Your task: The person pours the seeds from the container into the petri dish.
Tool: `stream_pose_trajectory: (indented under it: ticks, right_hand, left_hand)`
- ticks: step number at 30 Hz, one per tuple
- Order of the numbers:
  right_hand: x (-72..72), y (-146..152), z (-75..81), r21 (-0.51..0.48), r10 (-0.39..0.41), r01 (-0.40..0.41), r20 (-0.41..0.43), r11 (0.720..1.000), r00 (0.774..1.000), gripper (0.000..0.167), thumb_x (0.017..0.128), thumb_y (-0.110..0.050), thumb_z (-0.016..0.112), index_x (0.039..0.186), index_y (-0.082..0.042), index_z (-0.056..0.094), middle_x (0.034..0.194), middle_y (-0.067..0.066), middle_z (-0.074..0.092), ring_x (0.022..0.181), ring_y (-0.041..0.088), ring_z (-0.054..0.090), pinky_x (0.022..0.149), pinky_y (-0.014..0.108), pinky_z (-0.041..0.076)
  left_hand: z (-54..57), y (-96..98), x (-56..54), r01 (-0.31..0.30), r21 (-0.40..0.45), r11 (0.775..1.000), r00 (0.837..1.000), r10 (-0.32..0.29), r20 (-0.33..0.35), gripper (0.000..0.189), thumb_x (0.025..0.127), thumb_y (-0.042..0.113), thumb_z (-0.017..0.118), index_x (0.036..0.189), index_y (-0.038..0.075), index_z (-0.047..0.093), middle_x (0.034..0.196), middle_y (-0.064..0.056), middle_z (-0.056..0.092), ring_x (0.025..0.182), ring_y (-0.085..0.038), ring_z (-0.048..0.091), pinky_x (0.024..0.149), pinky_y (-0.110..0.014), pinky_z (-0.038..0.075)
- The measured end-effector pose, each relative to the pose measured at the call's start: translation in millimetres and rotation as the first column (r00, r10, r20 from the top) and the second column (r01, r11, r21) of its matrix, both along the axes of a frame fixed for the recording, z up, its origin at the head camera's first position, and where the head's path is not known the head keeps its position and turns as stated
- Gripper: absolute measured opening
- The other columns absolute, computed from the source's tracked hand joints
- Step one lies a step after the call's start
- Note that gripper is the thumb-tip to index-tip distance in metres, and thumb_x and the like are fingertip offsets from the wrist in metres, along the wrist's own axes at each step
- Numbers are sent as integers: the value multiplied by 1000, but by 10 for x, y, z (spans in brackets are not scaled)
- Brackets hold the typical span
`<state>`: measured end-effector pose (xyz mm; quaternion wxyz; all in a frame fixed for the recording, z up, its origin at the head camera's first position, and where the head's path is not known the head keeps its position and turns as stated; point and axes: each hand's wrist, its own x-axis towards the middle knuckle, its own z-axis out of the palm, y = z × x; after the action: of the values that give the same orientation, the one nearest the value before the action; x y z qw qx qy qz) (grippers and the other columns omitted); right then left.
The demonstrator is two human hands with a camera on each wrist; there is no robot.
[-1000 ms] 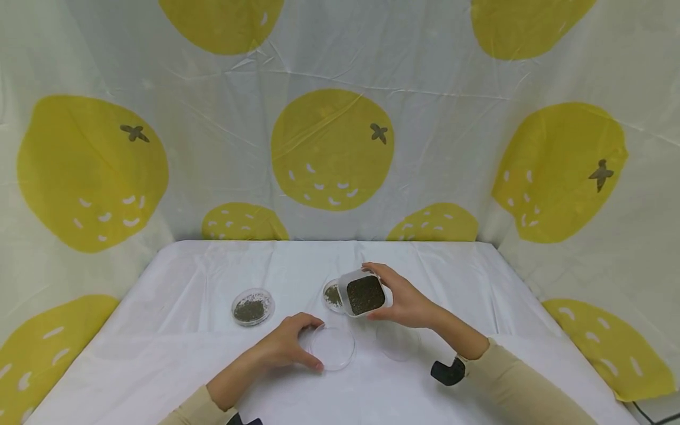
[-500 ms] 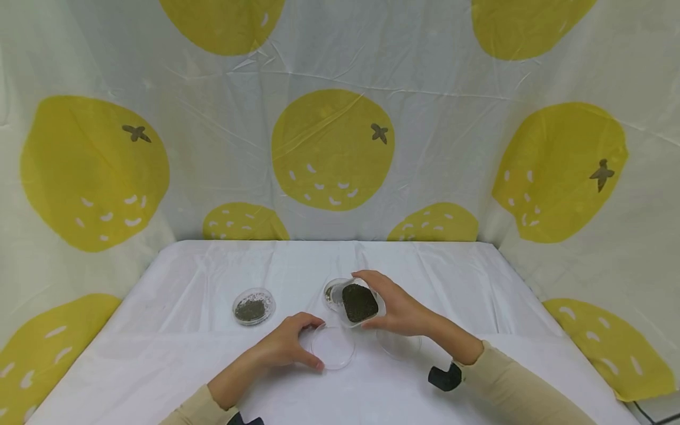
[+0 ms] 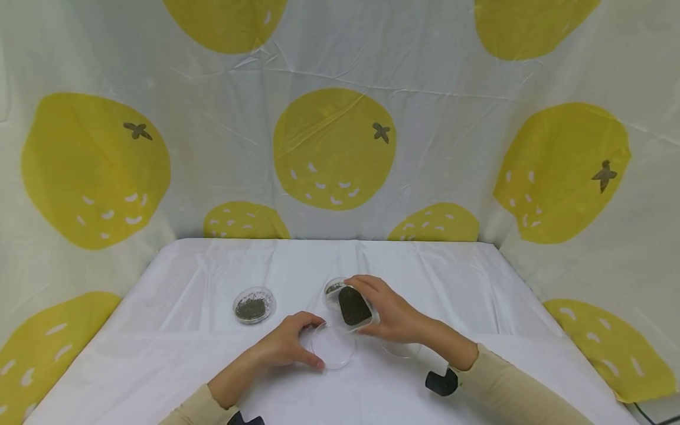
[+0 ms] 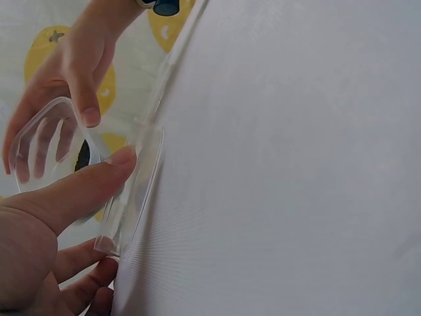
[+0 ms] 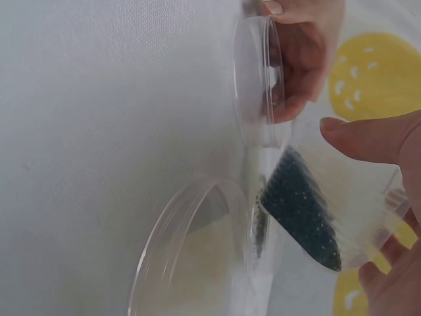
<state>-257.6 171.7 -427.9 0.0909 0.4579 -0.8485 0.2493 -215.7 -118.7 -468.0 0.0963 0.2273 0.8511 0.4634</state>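
Note:
My left hand (image 3: pixel 287 343) holds a clear petri dish (image 3: pixel 334 349) on the white cloth, thumb at its near side and fingers at the far side. In my right hand (image 3: pixel 395 314) is a clear square plastic tub (image 5: pixel 362 191), gripped by its sides between thumb and fingers. The tub leans to the left, and dark soil-like granules (image 3: pixel 355 307) slope inside it. It overlaps the far edge of the held dish in the head view. Behind the tub, partly hidden, stands another dish (image 3: pixel 327 289) with some granules in it.
A petri dish (image 3: pixel 269 297) with a patch of dark granules and pale specks stands at the left. Another clear dish (image 3: pixel 402 352) lies below my right wrist, partly covered by it. A lemon-print curtain (image 3: pixel 223 147) rises behind the table.
My right hand has moved the tub left and toward me, from beside the rear dish to the far edge of the held dish, tilting it more. My left hand has stayed in place.

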Motion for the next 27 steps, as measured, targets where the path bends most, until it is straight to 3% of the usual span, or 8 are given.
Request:
stream_pose_trajectory:
  ticks: [9, 27]
  right_hand:
    - [39, -49, 2, 49, 37, -33, -96, 998, 995, 102, 75, -11, 95, 158, -14, 37, 158, 6, 37, 147, 26, 33, 114, 44, 40]
    - [46, -127, 16, 72, 83, -70, -204, 995, 975, 102, 71, -6, 96, 156, -13, 39, 156, 5, 41, 147, 32, 35, 117, 43, 35]
  left_hand:
    - [-14, 2, -7, -1, -10, 1000, 1000, 1, -11, 78, 64, 24, 100, 131, 5, 65, 132, -7, 62, 128, -35, 50, 111, -57, 34]
    - [-20, -2, -7, 3, 9, 1000, 1000, -3, -4, 77, 64, 23, 100, 131, 6, 65, 132, -6, 62, 127, -34, 51, 110, -57, 35]
